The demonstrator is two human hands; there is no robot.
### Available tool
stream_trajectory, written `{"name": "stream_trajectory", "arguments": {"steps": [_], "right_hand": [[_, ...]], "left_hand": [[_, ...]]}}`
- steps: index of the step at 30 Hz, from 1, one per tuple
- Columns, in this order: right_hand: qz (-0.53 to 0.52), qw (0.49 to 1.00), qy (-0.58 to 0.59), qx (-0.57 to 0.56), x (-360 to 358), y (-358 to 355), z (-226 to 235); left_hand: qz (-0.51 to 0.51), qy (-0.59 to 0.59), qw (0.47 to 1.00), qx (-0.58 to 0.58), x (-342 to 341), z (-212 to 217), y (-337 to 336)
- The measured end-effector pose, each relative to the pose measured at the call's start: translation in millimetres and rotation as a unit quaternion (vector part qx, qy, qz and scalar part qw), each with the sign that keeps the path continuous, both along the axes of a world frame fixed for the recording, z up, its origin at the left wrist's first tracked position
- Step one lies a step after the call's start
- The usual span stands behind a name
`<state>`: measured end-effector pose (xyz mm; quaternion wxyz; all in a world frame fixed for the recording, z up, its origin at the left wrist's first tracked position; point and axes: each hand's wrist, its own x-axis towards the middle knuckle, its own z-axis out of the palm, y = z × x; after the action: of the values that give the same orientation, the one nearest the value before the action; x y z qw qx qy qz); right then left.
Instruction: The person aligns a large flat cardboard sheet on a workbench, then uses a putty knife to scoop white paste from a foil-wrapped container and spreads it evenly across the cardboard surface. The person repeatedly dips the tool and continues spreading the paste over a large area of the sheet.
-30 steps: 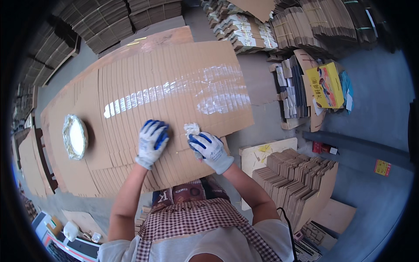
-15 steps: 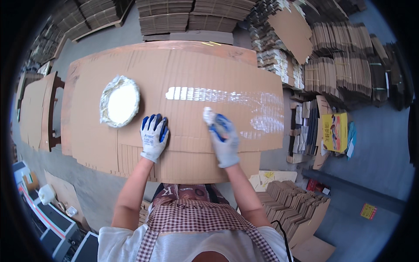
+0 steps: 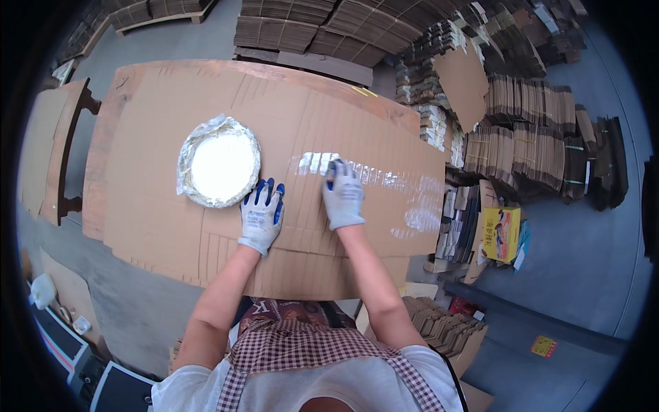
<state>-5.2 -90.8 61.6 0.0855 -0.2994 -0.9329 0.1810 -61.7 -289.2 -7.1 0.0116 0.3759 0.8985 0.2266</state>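
On top of a broad stack of flat cardboard sheets (image 3: pixel 171 213), brown, ribbed with crease lines and scalloped along the near edge, sits a round bowl (image 3: pixel 220 169) wrapped in crinkled silver foil and filled with smooth white paste; every place below is told from this bowl; just beside its lower right rim lies the left hand (image 3: pixel 261 214), in a grey knit glove with blue coated fingertips, spread flat and pressing the cardboard, grasping nothing; further right of the bowl, at about its height, the right hand (image 3: pixel 342 194), gloved the same way, rests palm down with its fingers curled over something small at the fingertips, though whether it grips a tool or cloth cannot be told; from those fingertips a wet glossy streak (image 3: pixel 384 180) runs away to the right, shining white against the matt board and ending in a wider sheen near the stack's right edge; bare forearms lead back from both hands to a person in a white shirt and a brown checked apron (image 3: pixel 302 350), below the bowl; left of the bowl stand more cardboard panels (image 3: pixel 42 154) on a dark frame; above and far right of it rise bundled stacks of folded cartons (image 3: pixel 528 147) on a grey concrete floor (image 3: pixel 583 261); a yellow box (image 3: pixel 501 233) lies among loose flaps well to the right, lower than the bowl
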Motion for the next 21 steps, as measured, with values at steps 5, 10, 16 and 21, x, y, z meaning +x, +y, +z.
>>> {"name": "stream_trajectory", "arguments": {"steps": [5, 10, 16, 21], "right_hand": [[-0.034, 0.982, 0.117, -0.147, -44, -16, 35], [-0.024, 0.991, 0.051, -0.12, -78, 3, 11], [0.022, 0.988, 0.069, -0.137, -92, -2, 27], [-0.02, 0.984, 0.029, -0.176, -98, 2, 23]], "left_hand": [[-0.006, -0.037, 0.999, -0.01, -2, 11, -3], [-0.016, -0.044, 0.999, 0.009, -4, 7, -1], [-0.006, -0.06, 0.998, 0.002, -3, 1, -5], [-0.008, -0.057, 0.998, 0.005, -2, -3, -5]]}}
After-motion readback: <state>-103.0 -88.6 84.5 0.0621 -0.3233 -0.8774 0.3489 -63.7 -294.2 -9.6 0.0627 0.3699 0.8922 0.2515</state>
